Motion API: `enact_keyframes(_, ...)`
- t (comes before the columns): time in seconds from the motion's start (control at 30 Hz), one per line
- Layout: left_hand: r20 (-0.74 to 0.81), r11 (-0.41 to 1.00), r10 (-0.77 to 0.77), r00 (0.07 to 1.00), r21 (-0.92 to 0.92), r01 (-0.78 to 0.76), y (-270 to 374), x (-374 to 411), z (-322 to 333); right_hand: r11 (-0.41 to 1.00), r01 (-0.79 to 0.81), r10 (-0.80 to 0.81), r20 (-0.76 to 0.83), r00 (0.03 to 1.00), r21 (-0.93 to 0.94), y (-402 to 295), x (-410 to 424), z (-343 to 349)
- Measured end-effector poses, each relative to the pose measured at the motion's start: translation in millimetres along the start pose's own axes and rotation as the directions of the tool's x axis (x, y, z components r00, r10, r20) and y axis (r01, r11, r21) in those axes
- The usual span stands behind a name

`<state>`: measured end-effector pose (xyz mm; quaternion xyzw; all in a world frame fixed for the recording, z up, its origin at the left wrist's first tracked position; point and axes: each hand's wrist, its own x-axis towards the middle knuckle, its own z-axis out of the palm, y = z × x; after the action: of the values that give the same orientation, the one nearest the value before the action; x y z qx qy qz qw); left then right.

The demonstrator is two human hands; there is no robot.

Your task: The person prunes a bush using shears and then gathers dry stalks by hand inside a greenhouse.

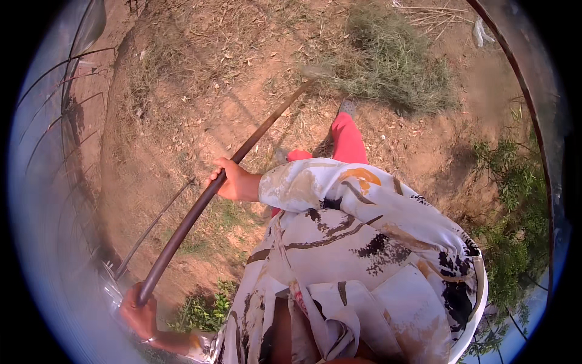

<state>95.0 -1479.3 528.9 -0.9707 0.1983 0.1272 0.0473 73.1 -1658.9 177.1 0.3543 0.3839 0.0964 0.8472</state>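
A long dark wooden handle (pixel 191 214) runs diagonally from the lower left to the upper middle. My left hand (pixel 138 309) is closed around its lower end, with a thin bangle at the wrist. Farther up the shaft, my right hand (pixel 229 179) grips it, the arm reaching across in a patterned sleeve. The handle's far end has a blurred head (pixel 318 72) whose kind I cannot tell. It lies at the left edge of a heap of cut grey-green weeds (pixel 400 68). My foot in a grey shoe (pixel 348 108) stands just below that heap, under a red trouser leg (pixel 348 139).
Dry soil with scattered straw and leaves surrounds my feet. A thin stick (pixel 154 227) slants left of the handle. Green shrubs (pixel 514 182) grow at the right, with a low plant (pixel 207 311) at lower left. A curved dark rod (pixel 523 77) and white plastic scrap (pixel 482 32) are at upper right.
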Motion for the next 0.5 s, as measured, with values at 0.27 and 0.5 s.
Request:
enact_keyframes(0.27, 0.076, 0.805, 0.425, 0.902, 0.425, -0.415, 238, 40, 37, 0.998, 0.069, -0.069, 0.011, 0.998, 0.0, -164, 0, -3)
enact_keyframes(0.5, 0.059, 0.679, 0.722, 0.689, 0.128, -0.723, 319, 100, 60, 0.858, 0.459, -0.477, 0.024, 0.879, 0.228, -310, -186, -5)
